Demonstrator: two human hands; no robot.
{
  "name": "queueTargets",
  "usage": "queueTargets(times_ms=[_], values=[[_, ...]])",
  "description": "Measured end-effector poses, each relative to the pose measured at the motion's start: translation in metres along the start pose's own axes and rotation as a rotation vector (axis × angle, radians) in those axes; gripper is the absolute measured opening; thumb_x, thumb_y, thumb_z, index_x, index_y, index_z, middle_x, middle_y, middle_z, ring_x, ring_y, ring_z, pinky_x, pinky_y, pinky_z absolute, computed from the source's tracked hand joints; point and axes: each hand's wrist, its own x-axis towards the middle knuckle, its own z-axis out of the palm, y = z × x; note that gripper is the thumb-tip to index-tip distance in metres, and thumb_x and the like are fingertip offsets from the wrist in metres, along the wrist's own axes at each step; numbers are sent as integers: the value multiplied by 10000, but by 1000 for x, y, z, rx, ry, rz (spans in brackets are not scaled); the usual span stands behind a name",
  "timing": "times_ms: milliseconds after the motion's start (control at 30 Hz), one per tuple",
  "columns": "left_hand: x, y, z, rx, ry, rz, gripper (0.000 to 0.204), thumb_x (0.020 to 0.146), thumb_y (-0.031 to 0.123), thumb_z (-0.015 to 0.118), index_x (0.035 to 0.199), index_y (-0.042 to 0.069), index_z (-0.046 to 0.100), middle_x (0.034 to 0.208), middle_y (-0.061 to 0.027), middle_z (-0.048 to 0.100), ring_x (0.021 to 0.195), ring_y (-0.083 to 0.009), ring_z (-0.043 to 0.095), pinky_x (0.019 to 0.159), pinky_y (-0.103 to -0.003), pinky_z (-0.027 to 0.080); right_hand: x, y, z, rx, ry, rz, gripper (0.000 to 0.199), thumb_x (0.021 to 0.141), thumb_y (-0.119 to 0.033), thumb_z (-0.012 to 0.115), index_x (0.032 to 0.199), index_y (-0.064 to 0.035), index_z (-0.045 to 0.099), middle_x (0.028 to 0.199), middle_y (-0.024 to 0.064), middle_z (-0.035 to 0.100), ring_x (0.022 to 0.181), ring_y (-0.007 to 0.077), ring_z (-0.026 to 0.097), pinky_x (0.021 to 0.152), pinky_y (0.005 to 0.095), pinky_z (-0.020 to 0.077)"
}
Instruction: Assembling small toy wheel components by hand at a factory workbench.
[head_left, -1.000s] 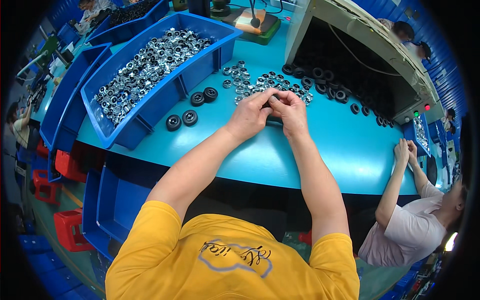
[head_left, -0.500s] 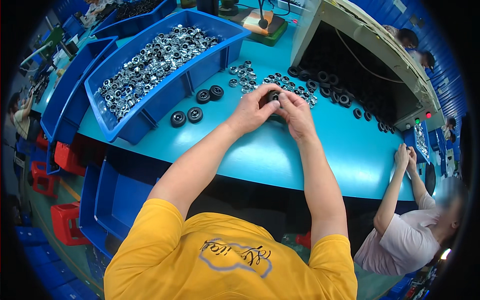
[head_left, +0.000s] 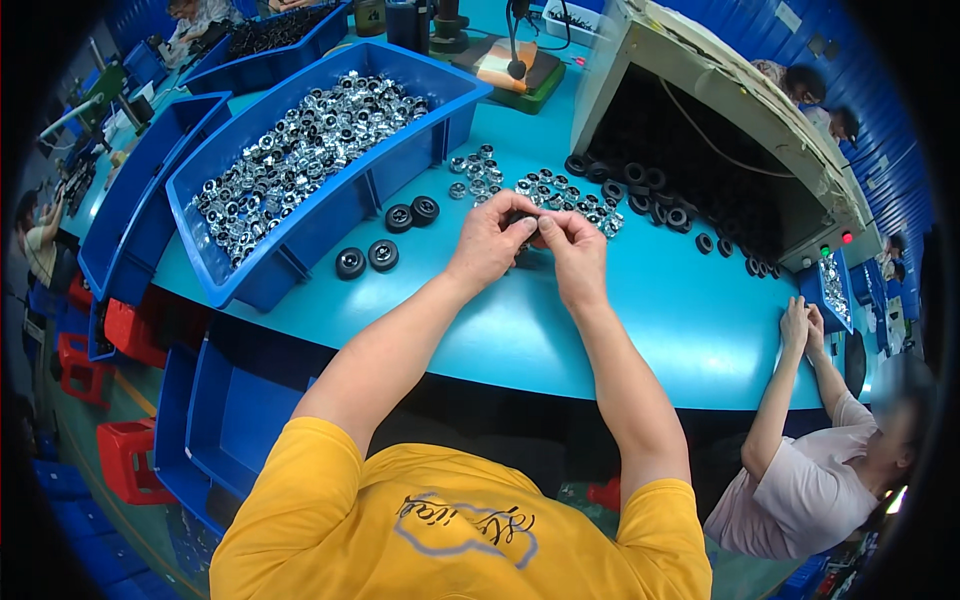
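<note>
Both hands are bunched up together over the teal tabletop (head_left: pixel 620 320), fingertips meeting in the middle. The left hand (head_left: pixel 492 243) is curled, fingers pinched in around a small dark round part (head_left: pixel 527 222) that only just peeks out between the two hands, and the right hand (head_left: pixel 572 252) is closed down on the same piece from the other side, thumb and forefinger pressed at its top. Can't really make out what the part is, it's mostly buried under fingers. Just behind the hands there's a loose scatter of small silver metal rings (head_left: pixel 560 192) lying on the table, and past that a spill of black rubber rings (head_left: pixel 660 200) coming out of the open mouth of a grey slanted hopper box (head_left: pixel 740 110). Off to the left sit four little black wheels with silver centres (head_left: pixel 385 236), in two pairs, right beside a big blue plastic bin (head_left: pixel 330 215) heaped with shiny silver bearings (head_left: pixel 290 150). More blue bins are stacked further left. At the right edge of the table another person in a pale shirt (head_left: pixel 800 490) has both hands up on the rim.
</note>
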Motion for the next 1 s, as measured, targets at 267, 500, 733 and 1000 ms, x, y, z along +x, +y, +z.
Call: queueTargets(times_ms=[267, 500, 733, 1000], values=[[3, 4, -3, -136, -50, -16, 125, 975, 35, 567, 1051, 84, 654, 844, -1, 656, 620, -43, 547, 450, -202, 435, 3, -3, -1, 122, -30, 31, 172, 960, -159, 680, 1049, -11, 678, 948, 54, 696, 846, 103, 645, 765, 270, 547], [5, -8, -3, -14, 15, 47, 157, 977, 28, 554, 1088, 88, 648, 871, 1, 642, 638, -42, 533, 471, -195, 437, 2, 5, 1, -1, -50, 8, 192, 943, -164, 711, 1041, -3, 669, 938, 48, 698, 831, 111, 643, 740, 263, 536], [1, 1, 2, 53, -143, 144, 408, 879, -14, 671, 1271, 70, 596, 1082, -20, 650, 968, -108, 631, 843, -252, 534, 13, 9, -14, 233, -28, 123, 231, 965, -216, 683, 1060, -6, 667, 967, 43, 684, 824, 99, 631, 740, 250, 540], [0, -6, 0, 350, -85, 292, 421, 828, -65, 689, 1232, 34, 625, 1062, -57, 691, 941, -126, 665, 830, -282, 558, 6, 1, -9, 189, -3, 194, 203, 944, -103, 685, 1095, 27, 647, 1012, 78, 687, 900, 139, 659, 779, 283, 561]])
